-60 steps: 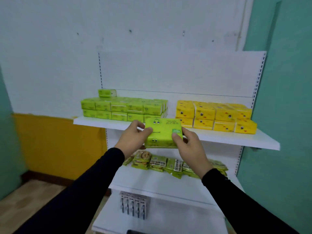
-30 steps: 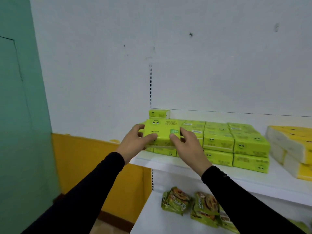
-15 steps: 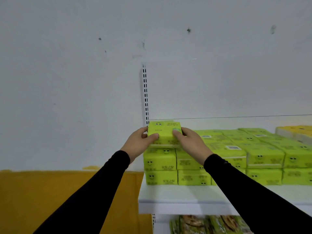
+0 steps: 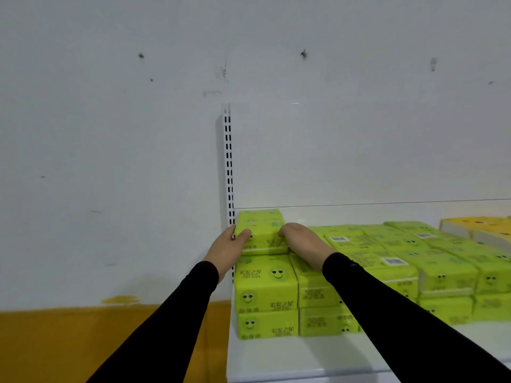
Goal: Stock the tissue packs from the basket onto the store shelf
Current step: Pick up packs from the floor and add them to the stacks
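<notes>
- We hold one green tissue pack (image 4: 261, 236) between both hands at the far left corner of the shelf (image 4: 304, 357), on top of the green stack (image 4: 266, 295) that is already two layers high there.
- Our left hand (image 4: 227, 251) grasps the left end of the pack, with the thumb on its front face and the other fingers hidden behind it.
- Our right hand (image 4: 304, 241) presses against the right end of the pack, and its wrist lies over the neighbour packs (image 4: 367, 252); both hands are closed on the pack, not released.
- The pack seems to touch the stack under it, but we cannot tell if its full weight rests there yet.
- The basket is not in view, so we cannot say how many packs remain.
- To do this step well, we think the pack should sit flat, with its front edge in line with the packs below and its left end close to the slotted rail (image 4: 228, 161).
- We should push it gently to the far side, because the wrapping looks soft and smooth and could slide.
- We should open the hands only when the pack lies steady, and draw them away sideways so that we do not drag it off.
- The yellow packs (image 4: 475, 226) at the far right stay well apart from this work.
</notes>
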